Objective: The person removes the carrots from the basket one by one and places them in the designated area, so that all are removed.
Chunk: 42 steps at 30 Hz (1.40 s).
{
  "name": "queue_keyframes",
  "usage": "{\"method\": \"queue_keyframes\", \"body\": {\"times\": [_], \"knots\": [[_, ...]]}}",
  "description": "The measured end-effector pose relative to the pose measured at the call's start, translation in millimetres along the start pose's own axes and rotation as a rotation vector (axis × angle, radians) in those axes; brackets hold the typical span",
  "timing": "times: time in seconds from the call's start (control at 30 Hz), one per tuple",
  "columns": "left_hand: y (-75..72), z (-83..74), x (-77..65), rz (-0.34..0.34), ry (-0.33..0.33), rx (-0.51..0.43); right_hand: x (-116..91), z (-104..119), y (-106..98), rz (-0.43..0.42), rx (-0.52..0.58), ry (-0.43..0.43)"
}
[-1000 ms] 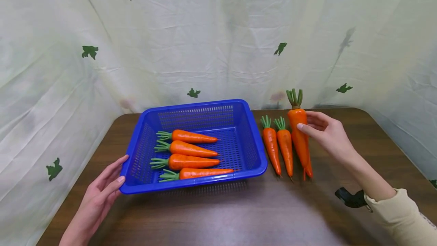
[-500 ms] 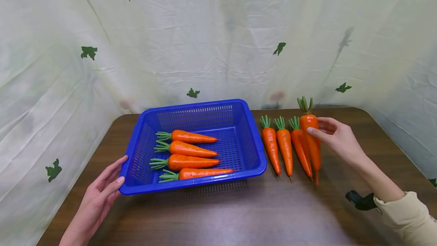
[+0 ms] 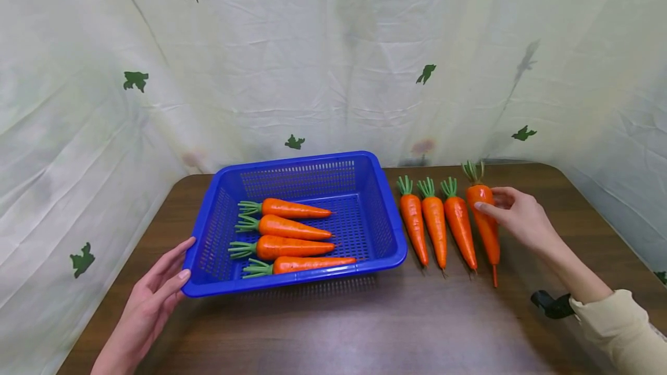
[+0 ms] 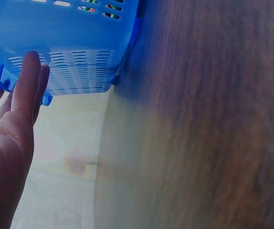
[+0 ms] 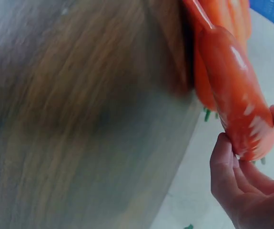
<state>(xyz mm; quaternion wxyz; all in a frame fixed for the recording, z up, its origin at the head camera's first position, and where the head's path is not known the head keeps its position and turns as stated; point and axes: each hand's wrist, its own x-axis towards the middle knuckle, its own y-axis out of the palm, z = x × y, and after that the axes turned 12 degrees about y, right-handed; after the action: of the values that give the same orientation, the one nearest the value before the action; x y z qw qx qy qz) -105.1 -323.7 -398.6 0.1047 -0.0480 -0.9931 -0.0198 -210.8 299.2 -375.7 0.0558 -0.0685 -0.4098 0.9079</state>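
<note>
A blue plastic basket [image 3: 307, 158] stands on the table with several orange carrots [image 3: 298, 227] lying inside, green stems to the left. My left hand [image 3: 148, 305] rests at its left front corner, thumb and fingertips on the rim; the left wrist view shows straight fingers [image 4: 26, 88] against the basket wall [image 4: 79, 71]. My right hand [image 3: 526, 219] pinches a larger carrot [image 3: 484, 219] near its stem end, thumb on one side and fingers on the other. In the right wrist view its tapered tip [image 5: 203, 16] points away from the hand. Left of it lie three smaller carrots [image 3: 458, 227] side by side.
The brown wooden table [image 3: 365, 328] carries everything. Behind it hangs a pale cloth [image 3: 292, 62] printed with green leaves. A black strap piece [image 3: 552, 305] juts out by the right sleeve [image 3: 615, 328].
My right hand has moved right and down with the larger carrot, from over the third small carrot to beside it. The left hand and basket have stayed in place.
</note>
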Motion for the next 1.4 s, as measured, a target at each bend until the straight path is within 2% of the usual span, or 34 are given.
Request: {"method": "queue_keyframes", "body": {"times": [0.3,0.67,0.83,1.07,1.23,1.4], "knots": [[0.5,-0.6,0.2,-0.005,-0.008,0.006,13.1,-11.2,2.5,0.073,-0.099,0.066],[1.0,-0.4,-1.1,0.003,0.011,0.005,21.5,-13.9,5.0,0.099,-0.156,0.074],[0.9,-0.6,-1.8,0.009,0.025,-0.003,22.1,-12.6,6.0,0.113,-0.142,0.067],[0.5,-0.5,-1.2,0.001,0.012,0.006,20.0,-11.4,7.4,0.188,-0.018,0.064],[0.7,-0.2,-1.4,0.006,0.028,-0.003,17.1,-11.9,4.3,0.169,-0.009,0.051],[0.7,-0.3,-0.8,0.001,0.011,0.008,10.1,-11.1,0.1,0.088,-0.044,0.033]]}}
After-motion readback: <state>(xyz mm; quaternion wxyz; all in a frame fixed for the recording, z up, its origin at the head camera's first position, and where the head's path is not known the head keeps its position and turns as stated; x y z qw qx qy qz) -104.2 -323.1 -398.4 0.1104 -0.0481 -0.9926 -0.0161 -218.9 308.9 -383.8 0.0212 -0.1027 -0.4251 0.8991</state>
